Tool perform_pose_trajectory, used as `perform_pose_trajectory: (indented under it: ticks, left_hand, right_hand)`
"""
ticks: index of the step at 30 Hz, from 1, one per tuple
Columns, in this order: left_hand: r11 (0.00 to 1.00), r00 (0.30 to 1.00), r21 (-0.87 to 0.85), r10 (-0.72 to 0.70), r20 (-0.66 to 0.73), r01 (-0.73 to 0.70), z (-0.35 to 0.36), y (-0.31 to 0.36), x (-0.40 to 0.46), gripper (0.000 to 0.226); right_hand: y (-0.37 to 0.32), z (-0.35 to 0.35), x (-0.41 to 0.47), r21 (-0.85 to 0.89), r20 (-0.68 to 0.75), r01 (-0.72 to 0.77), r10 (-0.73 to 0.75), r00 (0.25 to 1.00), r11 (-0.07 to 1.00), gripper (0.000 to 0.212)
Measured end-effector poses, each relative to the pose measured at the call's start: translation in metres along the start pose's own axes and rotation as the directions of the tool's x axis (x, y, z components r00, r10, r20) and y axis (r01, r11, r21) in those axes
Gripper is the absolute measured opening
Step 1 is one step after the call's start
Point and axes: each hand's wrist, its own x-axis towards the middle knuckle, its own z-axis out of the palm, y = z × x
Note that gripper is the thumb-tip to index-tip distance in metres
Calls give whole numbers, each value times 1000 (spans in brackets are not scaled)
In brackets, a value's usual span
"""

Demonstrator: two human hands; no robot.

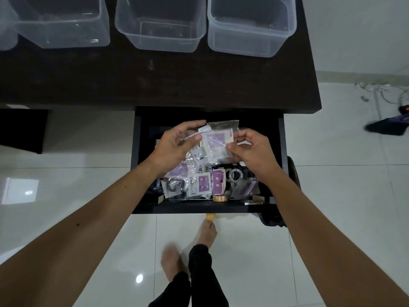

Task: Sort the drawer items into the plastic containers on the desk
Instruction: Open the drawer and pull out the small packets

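Observation:
The dark drawer point(137, 165) stands pulled out under the desk, full of small packets. Above it both hands hold a clear plastic bag with a purple card inside point(218, 140). My left hand point(174, 147) grips the bag's left side, fingers closed over it. My right hand point(250, 149) pinches its right edge. Below the bag lie several purple-and-white packets point(200, 183), metal rings point(234, 175) and a roll of gold tape point(220, 197). Three clear plastic containers stand on the desk: left point(59, 23), middle point(160, 25), right point(251, 27).
The dark desk top point(155, 80) runs between the drawer and the containers. A further container edge point(6, 29) shows at far left. White tiled floor surrounds the desk, with cables and a dark item point(389, 127) at right. My feet point(172, 260) stand below the drawer.

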Motion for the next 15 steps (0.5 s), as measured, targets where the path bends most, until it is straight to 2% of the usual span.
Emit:
perform_pose_trajectory:
  ticks: [5,8,12,15]
  left_hand:
    - [999,999,-40,31,34,-29,4,0,0,75]
    - [999,998,-25,48,50,-47,5,-1,1,70]
    - [997,997,10,70,31,-71,3,-4,0,55]
    - [998,998,31,63,-20,-62,1,-5,-2,54]
  right_hand:
    - [2,7,0,-55,56,15,-12,998,998,51]
    - [4,7,0,-98,79,72,-65,995,993,63]
    - [3,4,-4,-84,88,113,-106,991,990,62]
    - [7,-3,-4,-81,92,124,-117,989,989,44]
